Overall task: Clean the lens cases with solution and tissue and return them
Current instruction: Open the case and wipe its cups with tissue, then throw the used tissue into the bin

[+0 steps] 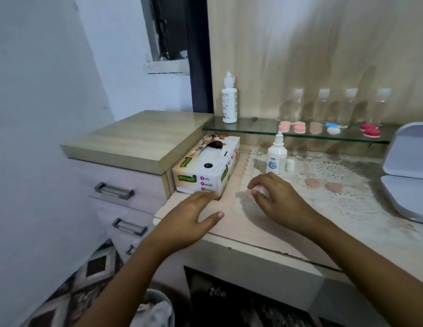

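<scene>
Tissue box left of solution bottle (cases shelved behind).

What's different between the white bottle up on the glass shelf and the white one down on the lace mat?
The shelf bottle is tall and slim; the mat bottle is shorter and rounder. The shelf bottle's label has dark print, the mat bottle's a blue logo. A loose white cap stands beside the mat bottle only. Both are white and upright.
</scene>
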The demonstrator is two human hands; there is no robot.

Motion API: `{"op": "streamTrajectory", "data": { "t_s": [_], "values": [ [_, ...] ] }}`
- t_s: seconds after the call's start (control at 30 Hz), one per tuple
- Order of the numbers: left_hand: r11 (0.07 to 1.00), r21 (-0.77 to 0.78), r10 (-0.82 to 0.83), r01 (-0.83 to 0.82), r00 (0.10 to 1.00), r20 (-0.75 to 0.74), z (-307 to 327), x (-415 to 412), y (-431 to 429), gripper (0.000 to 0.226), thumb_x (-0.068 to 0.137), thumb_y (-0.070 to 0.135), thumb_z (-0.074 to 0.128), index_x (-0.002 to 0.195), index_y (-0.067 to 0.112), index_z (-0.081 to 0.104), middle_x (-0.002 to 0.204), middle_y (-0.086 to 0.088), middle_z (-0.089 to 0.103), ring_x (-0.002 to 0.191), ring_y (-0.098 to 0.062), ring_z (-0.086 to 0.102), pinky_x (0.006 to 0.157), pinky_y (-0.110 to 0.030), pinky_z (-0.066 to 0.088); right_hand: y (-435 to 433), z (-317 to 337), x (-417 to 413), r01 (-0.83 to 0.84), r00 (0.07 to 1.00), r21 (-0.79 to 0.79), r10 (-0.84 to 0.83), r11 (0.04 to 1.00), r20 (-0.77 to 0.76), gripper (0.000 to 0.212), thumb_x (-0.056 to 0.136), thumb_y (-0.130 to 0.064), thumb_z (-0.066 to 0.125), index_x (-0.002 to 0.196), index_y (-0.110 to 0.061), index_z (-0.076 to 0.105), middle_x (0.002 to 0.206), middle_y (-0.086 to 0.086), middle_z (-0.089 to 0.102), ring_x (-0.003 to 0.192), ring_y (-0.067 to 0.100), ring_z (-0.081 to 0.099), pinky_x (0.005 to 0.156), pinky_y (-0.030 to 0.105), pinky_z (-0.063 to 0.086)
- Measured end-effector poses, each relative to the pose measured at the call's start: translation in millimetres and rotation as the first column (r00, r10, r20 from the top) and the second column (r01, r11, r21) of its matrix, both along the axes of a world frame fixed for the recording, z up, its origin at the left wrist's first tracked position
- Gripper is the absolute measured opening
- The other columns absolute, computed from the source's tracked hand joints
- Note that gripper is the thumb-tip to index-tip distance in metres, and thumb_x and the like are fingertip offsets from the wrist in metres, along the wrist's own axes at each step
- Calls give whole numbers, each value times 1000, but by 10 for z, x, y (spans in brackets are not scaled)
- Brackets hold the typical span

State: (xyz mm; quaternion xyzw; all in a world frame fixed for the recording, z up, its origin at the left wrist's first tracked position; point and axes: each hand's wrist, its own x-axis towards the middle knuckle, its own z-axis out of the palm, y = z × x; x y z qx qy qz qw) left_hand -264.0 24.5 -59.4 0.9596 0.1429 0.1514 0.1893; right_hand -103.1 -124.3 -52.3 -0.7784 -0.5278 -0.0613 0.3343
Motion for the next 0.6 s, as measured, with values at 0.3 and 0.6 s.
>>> {"op": "streamTrajectory", "data": {
  "t_s": [0.3,0.6],
  "values": [
    [985,-19,174,-173,985,8,-253,-858,491,58,91,51,47,139,20,41,141,8,43,122,0,38,91,3,18,794,-155,-676,-224,974,-34,222,974,-44,18,92,-20,51,109,-16,59,114,3,58,107,18,51,87,23,37],
    [925,-59,369,-374,925,-88,-808,-1715,1026,62,89,55,41,141,19,41,142,0,44,112,-10,54,92,-10,31,1553,-385,-1401,-407,912,-36,408,913,39,20,91,-13,52,104,-4,64,101,14,66,92,29,60,76,25,38]
  ]
}}
